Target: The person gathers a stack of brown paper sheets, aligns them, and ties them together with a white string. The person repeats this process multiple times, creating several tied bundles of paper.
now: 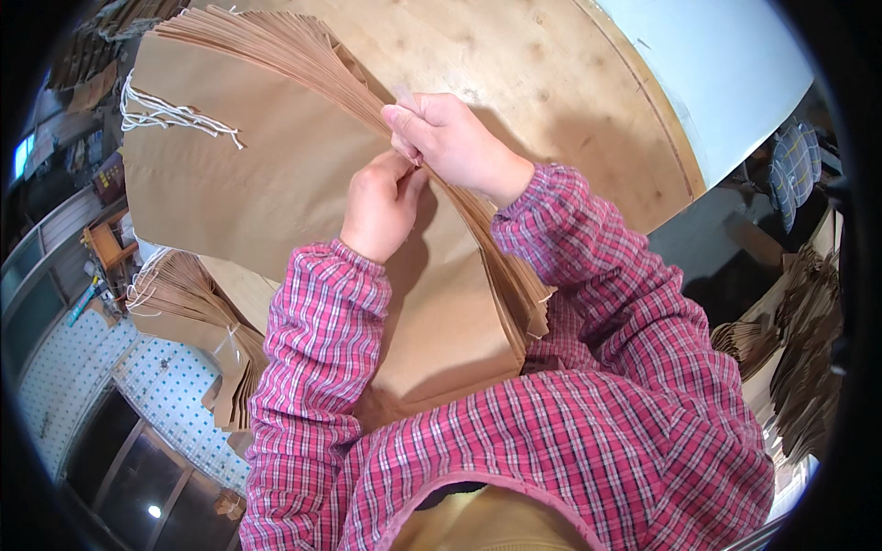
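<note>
A thick stack of brown paper bags [234, 179] lies before me, leaning against my body at its near end. White string handles [175, 115] hang over its far left part. Both of my hands meet at the stack's middle, along its layered edge. My right hand [455, 138] is closed in a fist, with a pale translucent strip [404, 95] sticking out past the thumb. Just below it, my left hand [378, 204] is closed in a pinch at the bags' edge. What its fingertips grip is hidden.
Beneath the stack is a worn wooden tabletop [542, 69], with a white sheet-like surface [717, 64] at the far right. Another bundle of brown bags [188, 303] sits at the left. More brown stacks [804, 358] stand at the right, below a checked cloth [794, 170].
</note>
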A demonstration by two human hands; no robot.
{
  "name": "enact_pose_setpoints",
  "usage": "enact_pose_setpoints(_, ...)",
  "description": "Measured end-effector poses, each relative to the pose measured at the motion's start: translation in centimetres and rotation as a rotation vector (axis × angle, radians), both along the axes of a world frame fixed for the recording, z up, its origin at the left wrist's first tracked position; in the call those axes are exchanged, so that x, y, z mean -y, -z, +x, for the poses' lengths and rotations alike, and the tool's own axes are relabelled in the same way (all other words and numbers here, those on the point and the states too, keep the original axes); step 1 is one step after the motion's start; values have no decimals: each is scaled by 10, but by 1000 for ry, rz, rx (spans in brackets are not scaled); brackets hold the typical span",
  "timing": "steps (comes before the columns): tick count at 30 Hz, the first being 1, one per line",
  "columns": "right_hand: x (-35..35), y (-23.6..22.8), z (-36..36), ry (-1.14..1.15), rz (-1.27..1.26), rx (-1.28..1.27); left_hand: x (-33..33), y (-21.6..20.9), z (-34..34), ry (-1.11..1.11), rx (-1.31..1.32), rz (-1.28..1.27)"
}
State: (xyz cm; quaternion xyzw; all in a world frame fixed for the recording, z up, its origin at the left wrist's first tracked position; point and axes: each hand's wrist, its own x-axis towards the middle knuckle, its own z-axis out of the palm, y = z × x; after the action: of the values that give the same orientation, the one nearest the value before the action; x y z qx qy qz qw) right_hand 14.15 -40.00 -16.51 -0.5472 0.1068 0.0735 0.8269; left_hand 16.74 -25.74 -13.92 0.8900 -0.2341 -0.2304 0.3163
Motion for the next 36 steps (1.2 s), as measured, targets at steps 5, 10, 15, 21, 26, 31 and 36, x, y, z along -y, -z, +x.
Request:
enact_pose_setpoints(5,-5,14,-17,248,-362,93,2,11,3,-374,-319,-228)
enact_pose_setpoints(10,11,18,-56,81,-583,59,-3,9,7,-459,-442,-248)
enact_pose_setpoints(15,4,18,-69,141,-671,249,-12,-1,13,-468,-637,-382)
enact_pose_setpoints(21,-6,12,-75,57,-815,282,-15,-4,23,-484,-804,-365)
enact_pose_setpoints(26,-12,11,-72,9,-895,311,-14,-1,20,-553,-770,-344)
enact_pose_setpoints(31,-13,1,-74,65,-784,276,-9,-2,10,-91,1,-158)
enact_pose_setpoints(36,21,-15,-75,-294,-515,247,-9,-11,5,156,388,152)
